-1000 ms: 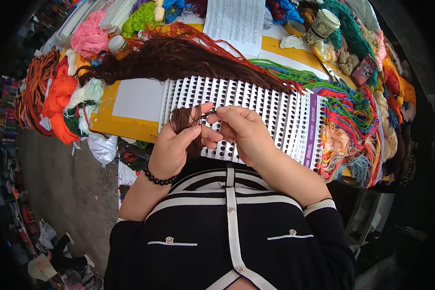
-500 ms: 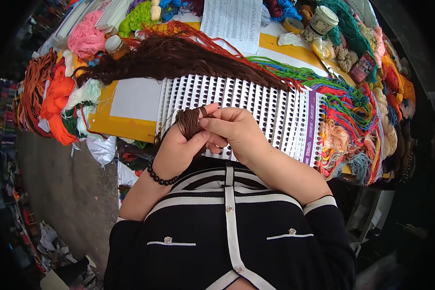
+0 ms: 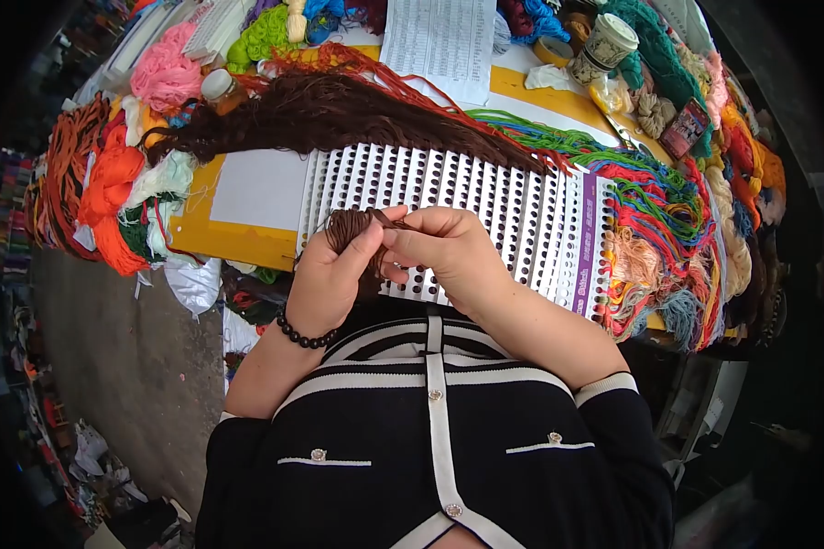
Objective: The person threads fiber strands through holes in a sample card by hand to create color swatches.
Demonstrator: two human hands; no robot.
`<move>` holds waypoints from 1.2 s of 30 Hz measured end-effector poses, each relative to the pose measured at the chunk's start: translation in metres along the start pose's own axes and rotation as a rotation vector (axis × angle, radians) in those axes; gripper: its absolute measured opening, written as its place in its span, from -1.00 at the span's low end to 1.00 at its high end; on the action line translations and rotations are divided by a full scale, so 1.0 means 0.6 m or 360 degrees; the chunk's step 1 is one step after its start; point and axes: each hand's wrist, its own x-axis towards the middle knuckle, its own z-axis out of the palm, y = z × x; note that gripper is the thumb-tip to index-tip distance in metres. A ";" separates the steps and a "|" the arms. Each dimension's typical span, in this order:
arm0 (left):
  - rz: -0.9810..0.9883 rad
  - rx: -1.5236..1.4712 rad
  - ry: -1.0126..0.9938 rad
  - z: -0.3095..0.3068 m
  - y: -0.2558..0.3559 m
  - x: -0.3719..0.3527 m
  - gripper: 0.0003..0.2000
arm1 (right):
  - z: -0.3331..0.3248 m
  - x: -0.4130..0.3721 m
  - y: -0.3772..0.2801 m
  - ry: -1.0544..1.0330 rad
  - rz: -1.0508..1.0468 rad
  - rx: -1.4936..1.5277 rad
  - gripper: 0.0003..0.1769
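Dark brown thread (image 3: 346, 227) is looped in a bundle around the fingers of my left hand (image 3: 328, 274), whose thumb presses onto it. My right hand (image 3: 453, 247) pinches strands of the same thread at the bundle's right side, thumb against index finger; the fingertips of both hands nearly meet. Beneath the hands lie white cards with rows of punched holes (image 3: 504, 215), one strip printed purple. Just beyond them stretches a long hank of dark brown thread (image 3: 311, 114), with red-orange strands (image 3: 357, 62) along its far side.
Multicoloured threads (image 3: 655, 210) heap at the right, orange skeins (image 3: 110, 188) at the left. Farther back are a printed sheet (image 3: 438, 41), a patterned paper cup (image 3: 604, 48), a small jar (image 3: 220, 89), scissors (image 3: 624, 135) and pink yarn (image 3: 167, 71).
My left thumb has moved up onto the brown bundle, closer to the right fingertips. The left hand has turned slightly, and the right hand keeps its pinch.
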 end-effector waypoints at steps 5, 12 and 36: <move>0.0303 0.0208 0.0250 -0.015 0.008 0.008 -0.68 | -0.015 0.015 -0.008 0.0272 -0.0197 0.0460 -0.91; -0.0057 0.0017 -0.0214 -0.002 0.016 0.004 -0.51 | 0.004 0.002 -0.006 0.0011 0.0060 -0.0099 -0.85; -0.0044 0.0094 -0.0286 -0.004 -0.002 0.005 -0.56 | -0.001 0.001 0.002 0.0073 0.0086 -0.0065 -0.94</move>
